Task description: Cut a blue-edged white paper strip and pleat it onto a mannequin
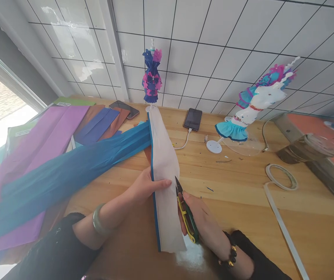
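Observation:
My left hand [146,184] pinches a long white strip [167,210] of paper or thin cloth, thumb on top and fingers beneath. A dark blue border runs down the strip's left edge. In my right hand [197,210] is a pair of thread snips [188,217] with yellow and green handles, its dark pointed blades at the strip's right edge. Whether the blades are parted I cannot tell. Left of the strip, a long blue crepe paper sheet [79,163] stretches across the table, its right end against the strip's blue edge.
Purple sheets [59,128] and a folded dark blue piece [98,126] lie at left. Small dressed mannequins [152,83] stand along the tiled wall. A phone [193,118] is plugged into a white cable. At right are a tape roll [282,177] and a lidded cup [308,147].

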`<state>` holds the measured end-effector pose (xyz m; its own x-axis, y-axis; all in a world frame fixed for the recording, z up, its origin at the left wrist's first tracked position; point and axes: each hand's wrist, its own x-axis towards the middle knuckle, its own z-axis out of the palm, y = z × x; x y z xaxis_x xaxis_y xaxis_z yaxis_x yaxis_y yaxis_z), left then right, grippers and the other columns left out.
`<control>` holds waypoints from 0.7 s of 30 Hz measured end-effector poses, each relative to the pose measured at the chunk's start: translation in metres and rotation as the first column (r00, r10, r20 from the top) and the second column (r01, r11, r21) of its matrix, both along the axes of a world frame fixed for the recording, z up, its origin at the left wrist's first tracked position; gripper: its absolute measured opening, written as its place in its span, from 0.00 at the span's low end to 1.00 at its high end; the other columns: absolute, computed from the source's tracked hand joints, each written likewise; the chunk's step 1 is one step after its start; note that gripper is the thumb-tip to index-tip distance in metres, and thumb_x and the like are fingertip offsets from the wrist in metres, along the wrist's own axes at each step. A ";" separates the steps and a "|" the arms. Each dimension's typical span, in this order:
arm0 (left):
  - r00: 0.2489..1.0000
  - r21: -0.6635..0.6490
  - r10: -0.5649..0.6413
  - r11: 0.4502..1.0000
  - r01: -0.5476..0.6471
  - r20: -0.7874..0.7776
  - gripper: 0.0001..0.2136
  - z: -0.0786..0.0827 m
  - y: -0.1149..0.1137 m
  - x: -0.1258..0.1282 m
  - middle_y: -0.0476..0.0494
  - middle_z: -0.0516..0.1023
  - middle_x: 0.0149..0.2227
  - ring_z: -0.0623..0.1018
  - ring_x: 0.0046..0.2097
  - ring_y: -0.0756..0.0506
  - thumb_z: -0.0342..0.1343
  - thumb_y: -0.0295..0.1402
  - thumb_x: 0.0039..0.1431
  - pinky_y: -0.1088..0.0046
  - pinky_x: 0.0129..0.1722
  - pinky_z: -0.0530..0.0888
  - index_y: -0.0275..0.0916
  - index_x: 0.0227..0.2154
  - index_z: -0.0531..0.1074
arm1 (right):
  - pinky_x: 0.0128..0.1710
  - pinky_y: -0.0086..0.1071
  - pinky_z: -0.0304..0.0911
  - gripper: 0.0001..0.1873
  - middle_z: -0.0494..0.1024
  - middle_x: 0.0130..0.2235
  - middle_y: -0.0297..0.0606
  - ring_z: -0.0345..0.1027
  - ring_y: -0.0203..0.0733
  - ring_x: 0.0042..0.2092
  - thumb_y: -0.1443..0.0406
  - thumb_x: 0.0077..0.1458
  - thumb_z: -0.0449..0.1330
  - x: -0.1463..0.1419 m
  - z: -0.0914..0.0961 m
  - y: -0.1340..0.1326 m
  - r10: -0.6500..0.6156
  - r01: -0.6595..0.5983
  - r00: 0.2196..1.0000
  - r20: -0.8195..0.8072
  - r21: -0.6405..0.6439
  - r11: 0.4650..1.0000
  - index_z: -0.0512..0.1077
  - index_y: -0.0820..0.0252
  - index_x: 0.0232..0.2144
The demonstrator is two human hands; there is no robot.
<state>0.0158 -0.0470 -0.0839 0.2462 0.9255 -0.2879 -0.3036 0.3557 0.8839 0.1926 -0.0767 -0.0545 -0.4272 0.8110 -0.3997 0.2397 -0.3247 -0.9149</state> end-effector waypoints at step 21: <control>1.000 -0.020 0.014 1.000 -0.014 0.005 0.16 0.000 -0.001 0.003 0.46 0.79 0.34 0.77 0.37 0.46 0.67 0.34 0.44 0.73 0.36 0.73 0.36 0.36 0.73 | 0.30 0.29 0.52 0.21 0.56 0.25 0.30 0.50 0.36 0.28 0.53 0.63 0.39 0.002 -0.016 -0.001 0.011 -0.022 0.999 0.045 0.238 0.971 0.55 0.57 0.23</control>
<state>0.0189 -0.0481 -0.0839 0.2353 0.9229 -0.3048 -0.3134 0.3689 0.8750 0.1950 -0.0779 -0.0708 -0.4280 0.8780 -0.2144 0.2841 -0.0944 -0.9541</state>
